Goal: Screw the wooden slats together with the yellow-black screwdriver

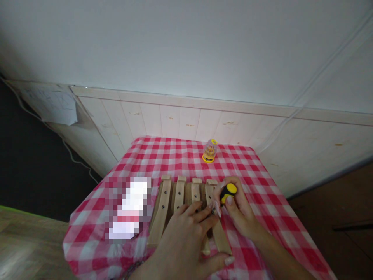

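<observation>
A wooden rack of several slats (159, 225) with dark screws in them lies at the near middle of the table. My left hand (189, 231) rests across its slats, palm down with the fingers spread. Its fingertips reach toward the rightmost slat. Wrapped in my right hand (240, 214) is a yellow and black screwdriver (230, 190), its yellow end facing up. The driver's tip is down at the rightmost slat, near my left fingertips; whether it sits in a screw I cannot tell.
A clear, yellow-based case of bits (209, 151) stands toward the back of the table, which has a red and white checked cloth (175, 155). A blurred-out flat object (128, 210) lies left of the rack. A panelled wall (186, 120) borders the far edge.
</observation>
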`<action>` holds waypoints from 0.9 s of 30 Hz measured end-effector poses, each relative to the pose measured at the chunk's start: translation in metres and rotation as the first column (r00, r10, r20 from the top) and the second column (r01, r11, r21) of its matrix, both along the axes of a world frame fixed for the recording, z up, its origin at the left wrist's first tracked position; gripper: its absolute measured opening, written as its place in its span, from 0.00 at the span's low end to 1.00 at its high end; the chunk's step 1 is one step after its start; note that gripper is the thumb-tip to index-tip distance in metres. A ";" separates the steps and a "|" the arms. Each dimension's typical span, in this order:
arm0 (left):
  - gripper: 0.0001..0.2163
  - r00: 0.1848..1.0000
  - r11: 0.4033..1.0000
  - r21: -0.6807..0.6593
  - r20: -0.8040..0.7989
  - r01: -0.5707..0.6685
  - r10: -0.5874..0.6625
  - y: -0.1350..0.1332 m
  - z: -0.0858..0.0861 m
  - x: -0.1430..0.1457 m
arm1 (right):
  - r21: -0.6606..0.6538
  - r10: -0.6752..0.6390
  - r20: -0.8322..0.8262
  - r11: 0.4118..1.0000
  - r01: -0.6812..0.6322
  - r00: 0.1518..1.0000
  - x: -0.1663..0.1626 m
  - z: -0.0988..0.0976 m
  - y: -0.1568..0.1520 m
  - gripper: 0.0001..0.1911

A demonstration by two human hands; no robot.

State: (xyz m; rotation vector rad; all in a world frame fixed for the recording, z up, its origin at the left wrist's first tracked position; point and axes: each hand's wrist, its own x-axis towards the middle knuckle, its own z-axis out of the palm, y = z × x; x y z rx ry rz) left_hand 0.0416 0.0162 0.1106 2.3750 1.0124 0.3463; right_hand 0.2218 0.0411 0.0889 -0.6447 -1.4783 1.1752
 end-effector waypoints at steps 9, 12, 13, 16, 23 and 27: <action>0.28 1.000 1.000 -0.025 -0.017 0.006 -0.006 0.002 0.002 0.002 | -0.088 -0.055 -0.037 0.995 0.052 0.998 -0.005 -0.003 0.001 0.17; 0.29 1.000 0.999 -0.029 -0.017 0.013 -0.013 0.002 0.003 0.001 | -0.088 -0.049 -0.006 0.995 0.048 0.999 -0.005 -0.005 0.001 0.16; 0.30 1.000 0.999 -0.035 -0.025 0.013 -0.014 0.002 0.003 0.001 | -0.087 -0.040 -0.004 0.995 0.040 0.999 -0.005 -0.006 0.000 0.16; 0.31 0.998 0.998 -0.055 -0.057 0.009 -0.012 0.002 0.005 0.000 | -0.087 -0.020 -0.019 0.996 0.018 1.000 -0.005 -0.008 0.000 0.15; 0.30 0.998 0.999 -0.047 -0.062 0.003 -0.006 0.002 0.005 0.001 | -0.106 -0.001 -0.077 0.994 -0.008 0.997 -0.004 -0.010 0.002 0.14; 0.30 0.999 0.999 -0.041 -0.053 -0.003 0.001 0.001 0.004 0.001 | -0.094 -0.016 -0.050 0.995 0.011 0.999 -0.004 -0.010 0.001 0.14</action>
